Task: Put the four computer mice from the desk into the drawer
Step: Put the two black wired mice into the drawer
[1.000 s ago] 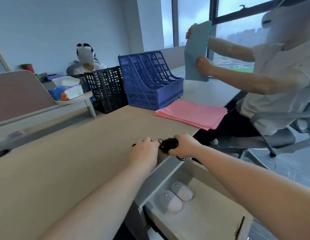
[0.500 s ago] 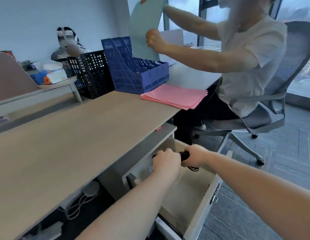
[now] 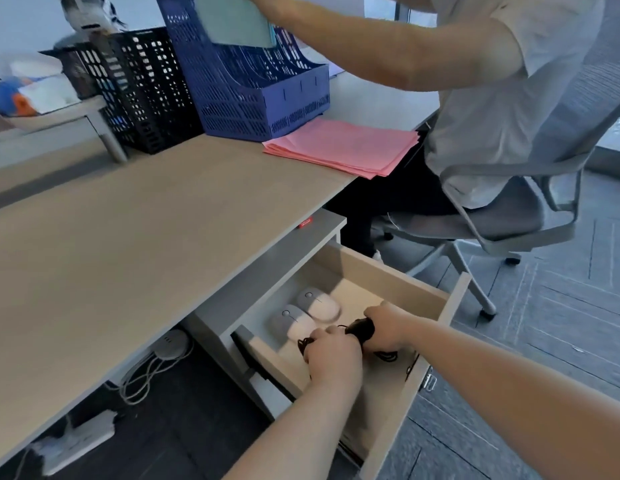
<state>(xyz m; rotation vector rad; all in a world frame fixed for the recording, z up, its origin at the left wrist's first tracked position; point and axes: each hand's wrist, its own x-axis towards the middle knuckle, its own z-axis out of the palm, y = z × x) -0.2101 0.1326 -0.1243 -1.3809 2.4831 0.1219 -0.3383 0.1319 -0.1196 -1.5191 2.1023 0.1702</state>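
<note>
While reaching into the open drawer (image 3: 388, 268), both hands down inside it: right hand (image 3: 388, 325) wrapped around a black mouse (image 3: 362, 330), fingers curled tight; left hand (image 3: 333, 355) closed over its tangled black cord (image 3: 306, 342). Just behind, two pale mice (image 3: 307, 315) lying side by side on the drawer floor. Desk (image 3: 121, 237) bare nearby.

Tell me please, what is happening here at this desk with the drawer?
A person is putting computer mice into the open drawer under the desk. Two white mice lie side by side inside it. Both hands are down in the drawer: the right hand grips a black mouse, and the left hand is closed on what looks like black cable; whether it holds another mouse is hidden. Beside them, a seated person files paper.
</note>
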